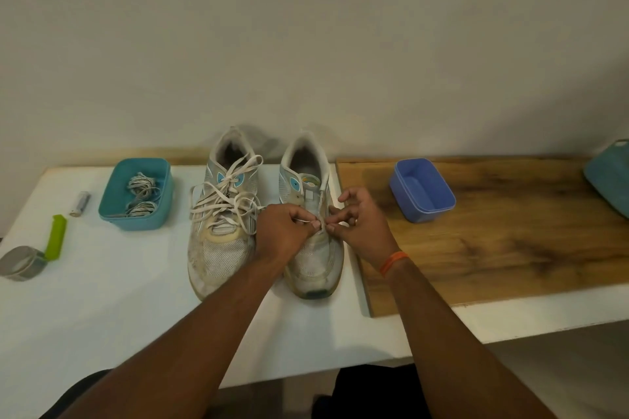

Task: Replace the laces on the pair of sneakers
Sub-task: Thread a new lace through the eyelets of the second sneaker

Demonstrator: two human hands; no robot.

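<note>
Shoelace (308, 221) on the right sneaker (315, 231) is thin and limp; we pinch it near the lower eyelets, left hand (284, 231) and right hand (357, 224), seemingly fingertips clamped together on it.

Worn white sneakers (265, 214) side by side

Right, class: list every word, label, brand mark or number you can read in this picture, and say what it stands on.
No text can be read.
Right sneaker: tongue label shows coloured shapes, too blurred to read.
Left sneaker: blue side mark, a shape, no letters.
Small cylinder by the teal box: too small to tell.
</note>
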